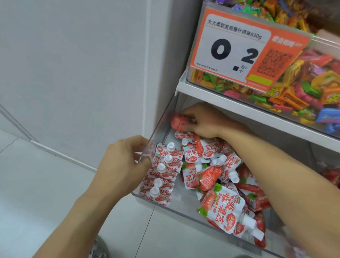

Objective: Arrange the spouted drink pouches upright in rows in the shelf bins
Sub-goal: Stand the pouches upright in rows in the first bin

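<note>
Standing by our left hand (125,162), curled over the clear plastic bin's wall (154,135), one row of white-capped strawberry pouches (162,170) is finished; our right hand (201,121) pinches a red pouch (179,122), the loose heap (221,184) below those fingers remaining.

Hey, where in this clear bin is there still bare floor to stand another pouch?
Bare floor shows in the clear bin between the upright row along its left wall and the loose heap, widest near the front wall. A smaller patch lies at the back left, under the right hand. The middle and right are crowded. The left hand grips the left wall.
</note>
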Demonstrator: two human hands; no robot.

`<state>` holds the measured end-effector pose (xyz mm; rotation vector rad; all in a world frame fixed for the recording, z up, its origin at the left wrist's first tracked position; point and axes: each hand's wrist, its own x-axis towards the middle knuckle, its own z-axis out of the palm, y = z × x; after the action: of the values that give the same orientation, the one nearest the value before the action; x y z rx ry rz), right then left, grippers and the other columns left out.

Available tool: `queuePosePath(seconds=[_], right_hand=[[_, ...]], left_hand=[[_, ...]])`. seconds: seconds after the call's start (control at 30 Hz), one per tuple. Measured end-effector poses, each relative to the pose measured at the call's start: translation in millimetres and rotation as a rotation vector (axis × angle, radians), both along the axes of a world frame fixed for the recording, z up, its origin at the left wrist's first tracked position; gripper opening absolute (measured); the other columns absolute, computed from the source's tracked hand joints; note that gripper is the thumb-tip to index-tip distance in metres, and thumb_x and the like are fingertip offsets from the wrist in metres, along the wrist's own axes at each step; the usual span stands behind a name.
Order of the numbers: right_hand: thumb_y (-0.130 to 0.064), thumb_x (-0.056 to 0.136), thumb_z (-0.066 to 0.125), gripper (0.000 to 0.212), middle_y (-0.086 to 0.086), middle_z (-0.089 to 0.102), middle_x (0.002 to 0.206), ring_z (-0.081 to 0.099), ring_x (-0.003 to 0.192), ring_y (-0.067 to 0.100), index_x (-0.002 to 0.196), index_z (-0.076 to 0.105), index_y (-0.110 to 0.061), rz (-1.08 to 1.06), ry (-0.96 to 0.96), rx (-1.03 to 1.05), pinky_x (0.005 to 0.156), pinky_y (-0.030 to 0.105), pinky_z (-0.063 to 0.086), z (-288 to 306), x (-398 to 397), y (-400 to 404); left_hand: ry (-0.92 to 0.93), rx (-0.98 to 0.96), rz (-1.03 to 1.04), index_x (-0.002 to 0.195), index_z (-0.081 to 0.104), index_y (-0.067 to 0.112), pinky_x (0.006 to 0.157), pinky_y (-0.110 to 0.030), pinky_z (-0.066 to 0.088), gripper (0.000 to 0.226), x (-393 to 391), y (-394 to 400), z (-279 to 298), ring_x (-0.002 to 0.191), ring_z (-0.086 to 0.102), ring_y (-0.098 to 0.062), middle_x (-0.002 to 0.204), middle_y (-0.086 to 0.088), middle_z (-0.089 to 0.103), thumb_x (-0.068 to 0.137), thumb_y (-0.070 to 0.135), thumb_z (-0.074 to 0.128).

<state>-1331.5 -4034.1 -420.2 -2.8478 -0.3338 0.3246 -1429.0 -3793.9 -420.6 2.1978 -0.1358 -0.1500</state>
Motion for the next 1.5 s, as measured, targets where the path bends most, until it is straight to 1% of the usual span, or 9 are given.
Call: queuePosePath(seconds=[0.2, 0.33, 0.5, 0.6, 0.7, 0.9, 1.17, 1.3, 1.5], right_hand=[[-0.034, 0.100, 0.057, 0.039, 0.000, 0.063, 0.131, 0.059, 0.114, 0.017, 0.136, 0.058, -0.021, 0.023, -0.048, 0.199, 0.101, 0.035, 0.047, 6.6, -14.3, 0.0], [-0.042, 0.104, 0.043, 0.033, 0.001, 0.067, 0.109, 0.062, 0.100, 0.017, 0.113, 0.063, -0.018, -0.200, -0.076, 0.454, 0.086, 0.031, 0.048, 7.9, -16.6, 9.9], [-0.070, 0.084, 0.057, 0.054, 0.000, 0.068, 0.104, 0.064, 0.090, 0.017, 0.104, 0.065, -0.021, -0.182, 0.044, 0.093, 0.082, 0.035, 0.054, 8.5, -8.5, 23.6], [-0.050, 0.061, 0.090, 0.074, -0.003, 0.061, 0.123, 0.061, 0.107, 0.019, 0.123, 0.057, -0.025, -0.137, 0.081, 0.068, 0.090, 0.032, 0.051, 9.9, -11.9, 14.8], [-0.040, 0.053, 0.095, 0.071, -0.009, 0.063, 0.115, 0.063, 0.101, 0.017, 0.113, 0.057, -0.036, -0.153, 0.012, 0.103, 0.086, 0.033, 0.055, 5.1, -20.9, 9.2], [-0.014, 0.079, 0.083, 0.071, -0.009, 0.062, 0.128, 0.058, 0.115, 0.003, 0.139, 0.047, -0.026, 0.008, 0.187, 0.352, 0.098, 0.018, 0.047, 1.1, -31.8, 10.3], [-0.014, 0.082, 0.075, 0.045, 0.001, 0.061, 0.115, 0.061, 0.101, 0.023, 0.124, 0.059, -0.022, 0.202, 0.059, -0.101, 0.085, 0.042, 0.055, -3.0, -18.5, 39.7], [-0.019, 0.077, 0.083, 0.057, -0.004, 0.066, 0.121, 0.064, 0.108, 0.015, 0.128, 0.057, -0.020, 0.073, 0.249, 0.061, 0.096, 0.036, 0.052, 5.0, -11.9, 21.6], [-0.026, 0.085, 0.077, 0.030, -0.005, 0.070, 0.116, 0.064, 0.101, 0.007, 0.114, 0.069, -0.021, 0.142, 0.134, 0.067, 0.093, 0.032, 0.054, -9.7, -18.3, 18.7]], left_hand=[[0.011, 0.043, 0.031, 0.094, 0.068, 0.026, 0.050, -0.004, 0.040, 0.016, 0.8, -2.4, -1.9, 0.069, 0.061, 0.011, 0.088, 0.015, 0.071, 0.085, 0.016, 0.060], [0.025, 0.043, 0.019, 0.096, 0.068, 0.027, 0.054, -0.008, 0.041, 0.016, 0.1, -1.5, -1.7, 0.073, 0.062, 0.008, 0.090, 0.015, 0.071, 0.086, 0.017, 0.061], [0.018, 0.033, 0.027, 0.091, 0.065, 0.031, 0.050, -0.003, 0.038, 0.014, -2.5, -2.6, 2.1, 0.071, 0.061, 0.008, 0.085, 0.018, 0.068, 0.087, 0.018, 0.061], [0.030, 0.029, 0.020, 0.094, 0.064, 0.033, 0.048, -0.003, 0.039, 0.014, -3.6, -2.2, 2.7, 0.073, 0.061, 0.009, 0.086, 0.019, 0.067, 0.089, 0.021, 0.060], [0.031, 0.034, 0.016, 0.097, 0.065, 0.031, 0.051, -0.005, 0.039, 0.013, -3.2, -2.3, 2.7, 0.075, 0.061, 0.007, 0.088, 0.018, 0.067, 0.090, 0.022, 0.059], [0.034, 0.032, 0.024, 0.094, 0.065, 0.030, 0.049, -0.003, 0.040, 0.014, -3.0, -2.8, 3.4, 0.074, 0.062, 0.006, 0.086, 0.018, 0.068, 0.089, 0.018, 0.060], [0.028, 0.058, 0.045, 0.089, 0.066, 0.028, 0.050, -0.006, 0.040, 0.014, -1.6, -4.8, 6.1, 0.069, 0.062, 0.007, 0.084, 0.017, 0.069, 0.084, 0.016, 0.061], [0.044, 0.069, 0.036, 0.094, 0.067, 0.028, 0.047, -0.005, 0.037, 0.015, -2.6, -4.0, 6.9, 0.071, 0.061, 0.007, 0.089, 0.016, 0.069, 0.086, 0.017, 0.059], [0.051, 0.073, 0.020, 0.096, 0.067, 0.027, 0.050, -0.007, 0.039, 0.017, -0.6, -2.0, 7.9, 0.070, 0.059, 0.009, 0.090, 0.015, 0.069, 0.085, 0.016, 0.060]])
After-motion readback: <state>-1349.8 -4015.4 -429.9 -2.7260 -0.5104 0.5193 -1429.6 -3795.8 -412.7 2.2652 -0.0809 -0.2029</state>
